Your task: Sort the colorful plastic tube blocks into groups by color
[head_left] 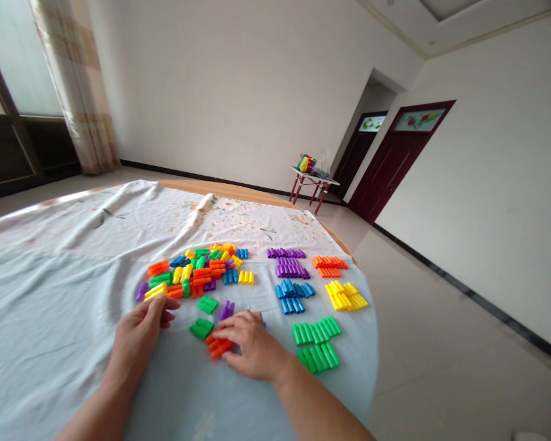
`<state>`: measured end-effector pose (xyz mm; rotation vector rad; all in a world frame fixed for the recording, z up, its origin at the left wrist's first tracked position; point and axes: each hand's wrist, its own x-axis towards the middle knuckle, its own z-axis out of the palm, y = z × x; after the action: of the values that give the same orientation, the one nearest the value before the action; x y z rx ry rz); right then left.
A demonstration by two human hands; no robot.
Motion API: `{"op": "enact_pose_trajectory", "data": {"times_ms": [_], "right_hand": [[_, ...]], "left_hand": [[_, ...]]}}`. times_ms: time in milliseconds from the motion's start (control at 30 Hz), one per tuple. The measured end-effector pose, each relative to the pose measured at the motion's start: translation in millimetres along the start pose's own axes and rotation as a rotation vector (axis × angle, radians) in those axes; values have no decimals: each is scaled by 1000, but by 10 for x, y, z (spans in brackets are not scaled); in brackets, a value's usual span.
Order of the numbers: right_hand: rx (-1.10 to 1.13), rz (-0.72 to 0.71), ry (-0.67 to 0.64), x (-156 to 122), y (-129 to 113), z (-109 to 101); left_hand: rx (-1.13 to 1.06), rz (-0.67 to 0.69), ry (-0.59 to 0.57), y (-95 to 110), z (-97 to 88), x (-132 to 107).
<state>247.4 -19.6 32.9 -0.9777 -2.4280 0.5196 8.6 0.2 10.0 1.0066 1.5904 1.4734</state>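
Observation:
My right hand [252,344] lies over a small group of orange plastic tubes [220,348], thumb on the near side and fingers on the far side. A bit of blue shows behind its knuckles. My left hand [144,324] rests by the near left edge of the mixed pile, its fingers loosely curled and apart, close to some yellow tubes [155,290]. I see nothing held in it. Between the hands are green tubes [202,329], another green group [207,304] and purple tubes [226,310].
A mixed-colour pile of tubes [197,272] lies beyond my hands. To the right are single-colour groups: purple [290,267], orange [329,266], blue [294,297], yellow [346,296] and green [318,344]. A wrinkled tablecloth [64,343] covers the round table. A small side table [314,179] stands by the wall.

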Motion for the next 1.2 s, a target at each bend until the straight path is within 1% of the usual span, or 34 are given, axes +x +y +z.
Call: {"op": "enact_pose_trajectory", "data": {"times_ms": [167, 267, 333, 400, 467, 533, 600, 733, 900, 1033, 1100, 1200], "right_hand": [[-137, 134, 47, 0, -7, -8], [-175, 180, 46, -11, 5, -21], [-151, 153, 39, -24, 14, -56], [-113, 81, 10, -38, 18, -107], [-99, 2, -54, -49, 18, -155], [-110, -36, -121, -51, 18, -177], [-115, -31, -145, -46, 25, -172], [-100, 1, -113, -31, 51, -131], [-98, 23, -74, -26, 64, -85], [-119, 37, -77, -31, 68, -26], [-119, 32, -68, -37, 80, 2], [-104, 27, -55, -45, 97, 18]], "left_hand": [[47, -8, 19, -33, -13, 30], [65, -5, 19, -54, -20, 53], [67, -13, 21, -67, -23, 69], [80, -24, 18, -81, -28, 86], [93, -38, 13, -99, -35, 103], [99, -44, 15, -122, -44, 120], [100, -53, 17, -142, -53, 132], [108, -53, 17, -137, -59, 126], [119, -44, 29, -41, -40, 76], [134, -50, 40, 13, -27, 45], [135, -55, 47, 2, -28, 53], [124, -55, 63, -70, -45, 101]]}}
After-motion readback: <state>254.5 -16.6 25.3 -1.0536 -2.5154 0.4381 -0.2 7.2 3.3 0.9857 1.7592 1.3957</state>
